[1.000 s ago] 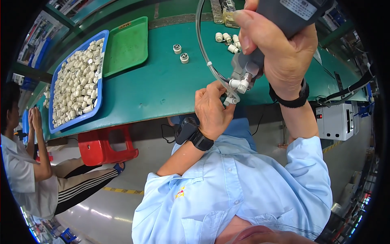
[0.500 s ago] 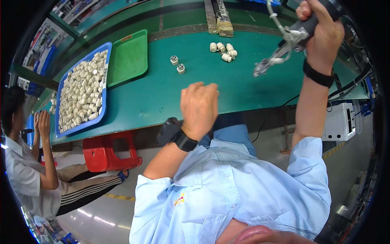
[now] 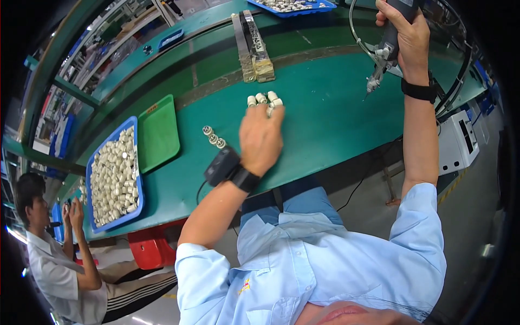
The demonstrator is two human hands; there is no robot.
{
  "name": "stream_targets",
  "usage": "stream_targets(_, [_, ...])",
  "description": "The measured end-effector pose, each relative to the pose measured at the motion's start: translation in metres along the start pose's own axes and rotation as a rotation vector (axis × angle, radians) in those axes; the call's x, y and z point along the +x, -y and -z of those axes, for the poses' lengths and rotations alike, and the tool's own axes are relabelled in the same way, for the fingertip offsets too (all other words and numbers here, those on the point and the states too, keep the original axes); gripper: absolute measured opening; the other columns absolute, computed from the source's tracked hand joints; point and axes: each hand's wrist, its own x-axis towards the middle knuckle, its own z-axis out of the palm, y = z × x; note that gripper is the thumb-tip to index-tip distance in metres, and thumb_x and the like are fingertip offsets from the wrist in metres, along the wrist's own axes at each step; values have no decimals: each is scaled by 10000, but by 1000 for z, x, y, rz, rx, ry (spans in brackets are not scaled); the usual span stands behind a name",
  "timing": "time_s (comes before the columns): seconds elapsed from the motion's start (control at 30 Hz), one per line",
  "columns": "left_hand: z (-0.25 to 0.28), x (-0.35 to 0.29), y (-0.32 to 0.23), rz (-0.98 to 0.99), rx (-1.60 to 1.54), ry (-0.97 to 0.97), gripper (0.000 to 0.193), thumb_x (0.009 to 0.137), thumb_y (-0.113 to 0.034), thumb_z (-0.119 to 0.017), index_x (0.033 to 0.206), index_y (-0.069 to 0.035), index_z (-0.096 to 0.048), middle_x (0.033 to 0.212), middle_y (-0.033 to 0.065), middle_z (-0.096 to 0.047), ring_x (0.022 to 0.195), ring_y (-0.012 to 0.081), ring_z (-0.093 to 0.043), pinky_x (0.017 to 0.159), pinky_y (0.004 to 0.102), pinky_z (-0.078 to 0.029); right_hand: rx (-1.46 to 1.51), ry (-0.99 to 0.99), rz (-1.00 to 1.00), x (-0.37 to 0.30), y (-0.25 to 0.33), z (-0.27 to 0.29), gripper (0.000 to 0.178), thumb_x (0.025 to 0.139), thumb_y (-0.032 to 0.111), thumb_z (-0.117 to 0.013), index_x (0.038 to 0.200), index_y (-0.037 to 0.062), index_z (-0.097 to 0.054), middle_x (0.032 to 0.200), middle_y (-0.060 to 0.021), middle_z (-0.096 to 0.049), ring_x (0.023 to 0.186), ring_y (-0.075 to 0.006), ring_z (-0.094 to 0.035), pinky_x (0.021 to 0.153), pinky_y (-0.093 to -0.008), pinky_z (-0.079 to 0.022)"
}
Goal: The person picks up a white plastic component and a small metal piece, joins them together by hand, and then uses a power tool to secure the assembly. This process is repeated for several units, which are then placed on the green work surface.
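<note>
The left hand reaches over the small white parts clustered mid-desk, fingers loosely spread and touching them. The right hand grips a powered screwdriver raised near the desk's right edge, tip pointing down, well apart from the parts.

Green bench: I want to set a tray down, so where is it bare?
Bare top lies between the pile of white parts under the left hand and the screwdriver in the right hand. Crowded: blue tray, green tray.

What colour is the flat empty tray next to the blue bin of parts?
Green: the tray, beside the blue bin, shows in the head view.
</note>
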Motion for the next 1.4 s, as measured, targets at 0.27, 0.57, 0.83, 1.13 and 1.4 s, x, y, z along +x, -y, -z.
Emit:
stream_targets(0.27, [-63, 50, -32, -43, -205, 75, 219, 753, 32, -626, 961, -30, -595, 944, 176, -532, 878, 356, -554, 695, 459, -501, 94, -65, 51, -3, -4, 0, 314, 909, 155, -724, 1136, 5, -566, 899, -46, -620, 760, -121, -643, 677, -253, -535])
stream_targets(0.57, [-30, 33, 27, 86, -26, 121, 220, 748, 50, -667, 937, -10, -571, 953, 200, -535, 915, 391, -552, 733, 461, -517, 154, -59, 44, -6, -2, 1, 363, 926, 158, -715, 1202, -13, -554, 1009, -67, -625, 816, -119, -645, 746, -259, -542])
stream_targets(0.83, [-6, 6, 41, 153, -390, 350, 210, 807, -20, -723, 988, 10, -622, 937, 196, -582, 839, 373, -601, 702, 449, -492, -138, -295, 427, -18, -5, -7, 389, 945, 177, -694, 1240, -28, -547, 1025, -88, -645, 837, -149, -659, 777, -278, -553])
stream_targets(1.13, [34, -25, 12, 608, -1253, 559, 274, 926, -62, -690, 1180, 22, -629, 1121, 98, -670, 856, 150, -667, 717, 290, -549, -246, 440, 215, -154, 39, -41, 282, 773, -46, -748, 1043, 16, -701, 1040, -136, -660, 927, -251, -652, 788, -334, -535])
stream_targets(1.4, [58, -54, -9, 688, -1679, 502, 357, 930, -15, -689, 1266, 44, -583, 1126, 67, -647, 940, 94, -626, 782, 243, -552, -119, 735, 13, -200, 18, -51, 217, 787, -33, -745, 996, 7, -703, 970, -104, -664, 807, -230, -633, 715, -316, -522])
